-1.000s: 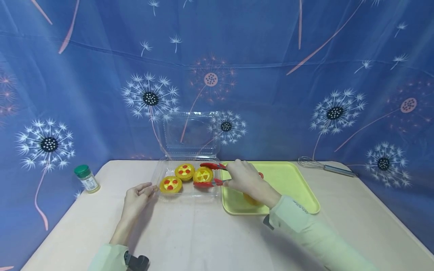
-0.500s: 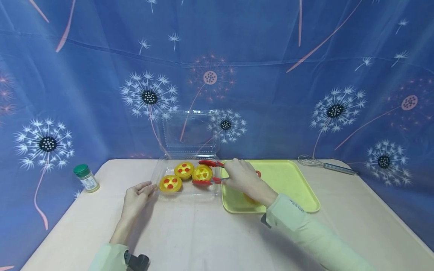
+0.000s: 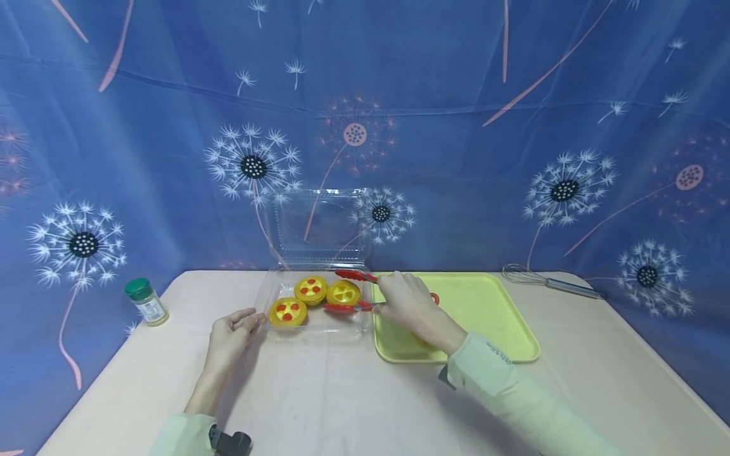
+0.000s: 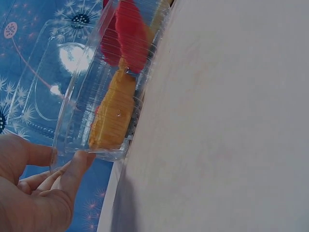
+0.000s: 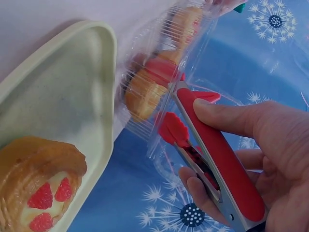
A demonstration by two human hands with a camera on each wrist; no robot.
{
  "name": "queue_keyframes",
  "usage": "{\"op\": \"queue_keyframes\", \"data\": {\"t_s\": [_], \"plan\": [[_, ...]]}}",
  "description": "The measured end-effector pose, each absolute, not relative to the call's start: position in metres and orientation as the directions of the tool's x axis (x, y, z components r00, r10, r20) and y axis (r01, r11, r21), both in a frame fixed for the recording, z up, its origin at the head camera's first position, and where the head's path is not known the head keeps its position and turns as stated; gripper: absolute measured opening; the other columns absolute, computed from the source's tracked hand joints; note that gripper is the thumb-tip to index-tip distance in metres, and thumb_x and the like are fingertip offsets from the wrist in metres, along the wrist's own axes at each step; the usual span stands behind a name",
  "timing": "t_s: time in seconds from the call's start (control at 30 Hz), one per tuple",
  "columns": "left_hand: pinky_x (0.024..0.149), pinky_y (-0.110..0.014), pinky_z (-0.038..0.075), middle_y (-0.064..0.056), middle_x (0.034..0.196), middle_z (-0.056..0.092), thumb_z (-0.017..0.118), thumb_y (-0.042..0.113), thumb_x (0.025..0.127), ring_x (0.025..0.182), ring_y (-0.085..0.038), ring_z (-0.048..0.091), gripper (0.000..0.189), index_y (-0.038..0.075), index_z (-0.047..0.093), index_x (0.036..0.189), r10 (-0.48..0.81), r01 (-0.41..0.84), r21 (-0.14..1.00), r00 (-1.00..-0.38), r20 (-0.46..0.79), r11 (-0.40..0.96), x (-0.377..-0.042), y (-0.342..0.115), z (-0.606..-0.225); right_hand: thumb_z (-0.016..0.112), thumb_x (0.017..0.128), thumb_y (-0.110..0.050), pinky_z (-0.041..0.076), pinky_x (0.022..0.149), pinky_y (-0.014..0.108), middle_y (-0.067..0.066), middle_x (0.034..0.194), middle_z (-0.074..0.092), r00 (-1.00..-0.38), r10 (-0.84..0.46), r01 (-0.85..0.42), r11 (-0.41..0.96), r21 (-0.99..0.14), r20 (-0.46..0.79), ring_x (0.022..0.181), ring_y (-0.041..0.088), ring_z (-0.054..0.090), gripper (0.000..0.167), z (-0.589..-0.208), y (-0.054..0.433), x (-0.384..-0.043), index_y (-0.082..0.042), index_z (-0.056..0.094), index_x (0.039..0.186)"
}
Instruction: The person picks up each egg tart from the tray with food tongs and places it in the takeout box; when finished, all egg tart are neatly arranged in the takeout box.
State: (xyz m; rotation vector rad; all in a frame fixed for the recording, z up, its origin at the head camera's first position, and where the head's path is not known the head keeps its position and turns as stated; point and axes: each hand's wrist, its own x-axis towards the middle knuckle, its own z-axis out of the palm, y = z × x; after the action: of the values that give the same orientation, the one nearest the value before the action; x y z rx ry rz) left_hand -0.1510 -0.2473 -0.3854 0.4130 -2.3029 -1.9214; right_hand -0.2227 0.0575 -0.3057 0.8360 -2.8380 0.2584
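My right hand grips red-handled tongs, reaching over the tray's left edge. The tongs' red scalloped tips stand apart at two sides of a yellow-topped tart, inside a clear plastic clamshell container. Two more tarts with red fruit pieces, a back one and a front-left one, sit in the same container. My left hand pinches the container's left rim between thumb and fingers. Another berry-topped tart lies on the yellow tray, mostly hidden beneath my right hand in the head view.
The container's clear lid stands raised at the back against the blue dandelion curtain. A whisk lies at the back right. On the far left stands a green-capped shaker jar.
The tongs' upper tip has drawn slightly away from the right tart, leaving the tips a little wider apart. My left hand and the container hold their place.
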Motion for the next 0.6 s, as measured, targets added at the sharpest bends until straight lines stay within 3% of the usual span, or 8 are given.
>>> {"op": "queue_keyframes", "data": {"t_s": [0.13,0.37,0.47,0.6], "plan": [[0.090,-0.015,0.053,-0.030,0.134,0.052,0.042,0.008,0.103,0.111,-0.014,0.062,0.044,-0.018,0.038,0.138,-0.279,-0.131,0.977,-0.957,-0.081,0.166,-0.151,-0.247,-0.387,0.083,0.076,-0.021,0.029,0.043,0.025,-0.005,0.055,0.032,-0.837,-0.505,-0.537,0.832,-0.141,0.212,0.051,0.015,0.037,0.036,-0.308,0.058,-0.222,-0.013,0.051,0.062],[0.090,-0.016,0.054,-0.028,0.133,0.052,0.042,0.009,0.103,0.123,-0.031,0.055,0.044,-0.019,0.038,0.137,-0.268,-0.136,0.971,-0.960,-0.080,0.197,-0.148,-0.246,-0.389,0.085,0.074,-0.027,0.030,0.041,0.025,-0.005,0.056,0.037,-0.824,-0.512,-0.549,0.827,-0.119,0.242,0.051,0.015,0.038,0.031,-0.315,0.063,-0.221,-0.011,0.059,0.071],[0.090,-0.017,0.054,-0.029,0.134,0.052,0.042,0.008,0.103,0.123,-0.031,0.056,0.044,-0.019,0.038,0.137,-0.268,-0.130,0.974,-0.960,-0.077,0.186,-0.149,-0.246,-0.390,0.085,0.073,-0.029,0.034,0.043,0.026,-0.006,0.056,0.039,-0.814,-0.524,-0.568,0.808,-0.155,0.251,0.053,0.013,0.040,0.031,-0.315,0.067,-0.221,-0.008,0.067,0.087],[0.090,-0.015,0.053,-0.029,0.135,0.051,0.041,0.008,0.103,0.123,-0.030,0.055,0.044,-0.018,0.037,0.138,-0.272,-0.129,0.974,-0.960,-0.074,0.189,-0.151,-0.246,-0.389,0.086,0.073,-0.034,0.026,0.041,0.023,-0.009,0.051,0.030,-0.841,-0.503,-0.541,0.785,-0.301,0.199,0.046,0.010,0.031,0.052,-0.308,0.075,-0.221,-0.004,0.069,0.113]]}}
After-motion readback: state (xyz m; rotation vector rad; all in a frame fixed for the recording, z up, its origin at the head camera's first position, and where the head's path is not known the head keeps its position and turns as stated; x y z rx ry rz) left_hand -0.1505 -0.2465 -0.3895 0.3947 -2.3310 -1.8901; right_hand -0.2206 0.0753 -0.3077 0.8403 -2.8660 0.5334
